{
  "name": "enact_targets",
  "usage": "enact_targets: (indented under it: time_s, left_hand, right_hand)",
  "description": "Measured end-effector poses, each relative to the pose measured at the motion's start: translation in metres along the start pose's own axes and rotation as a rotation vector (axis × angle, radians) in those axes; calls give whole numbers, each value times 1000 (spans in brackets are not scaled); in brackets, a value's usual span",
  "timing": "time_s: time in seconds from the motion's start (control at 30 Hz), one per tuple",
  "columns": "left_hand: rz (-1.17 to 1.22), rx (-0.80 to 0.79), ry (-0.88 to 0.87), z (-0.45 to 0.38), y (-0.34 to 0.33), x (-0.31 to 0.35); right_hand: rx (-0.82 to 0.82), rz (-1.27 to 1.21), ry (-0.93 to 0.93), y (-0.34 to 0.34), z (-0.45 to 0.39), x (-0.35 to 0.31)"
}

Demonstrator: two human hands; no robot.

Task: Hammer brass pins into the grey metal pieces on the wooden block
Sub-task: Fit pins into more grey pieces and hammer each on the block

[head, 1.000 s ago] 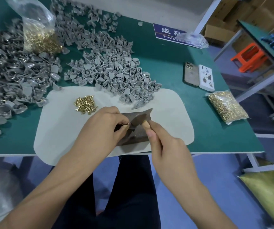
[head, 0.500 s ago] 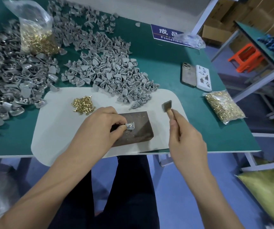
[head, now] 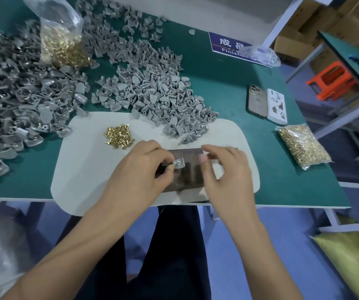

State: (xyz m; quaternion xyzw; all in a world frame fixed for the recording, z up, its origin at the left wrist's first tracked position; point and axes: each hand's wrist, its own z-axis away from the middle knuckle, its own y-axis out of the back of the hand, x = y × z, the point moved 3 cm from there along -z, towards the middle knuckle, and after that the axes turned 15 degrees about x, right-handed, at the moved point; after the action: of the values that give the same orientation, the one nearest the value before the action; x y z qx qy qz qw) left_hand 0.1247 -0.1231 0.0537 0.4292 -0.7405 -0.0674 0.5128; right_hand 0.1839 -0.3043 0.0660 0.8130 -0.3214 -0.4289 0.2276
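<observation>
Head view, one wooden block on a white mat, left hand pinching one grey metal piece with a brass pin on it, right hand blurred, grip unclear, two phones far right, two sealed pin bags, one loose brass pin pile.

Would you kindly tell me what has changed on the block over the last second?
The right hand, which struck and then lifted the small hammer off to the right, has come back over the wooden block; the hammer is blurred or hidden now. The left hand keeps pinching the grey metal piece with its brass pin on the block. The loose brass pins have not moved.
</observation>
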Motion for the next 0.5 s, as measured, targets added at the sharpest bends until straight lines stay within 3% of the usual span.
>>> enact_targets:
  time_s: [0.23, 0.37, 0.5]
  left_hand:
    - [-47, 126, 52, 1, 31, -29]
    - [-220, 185, 134, 5, 66, -55]
    - [-391, 269, 229, 5, 100, -85]
  right_hand:
    - [-153, -137, 177, -53, -2, -55]
    - [-263, -206, 214, -87, -4, -86]
    - [-353, -5, 130, -111, -21, -84]
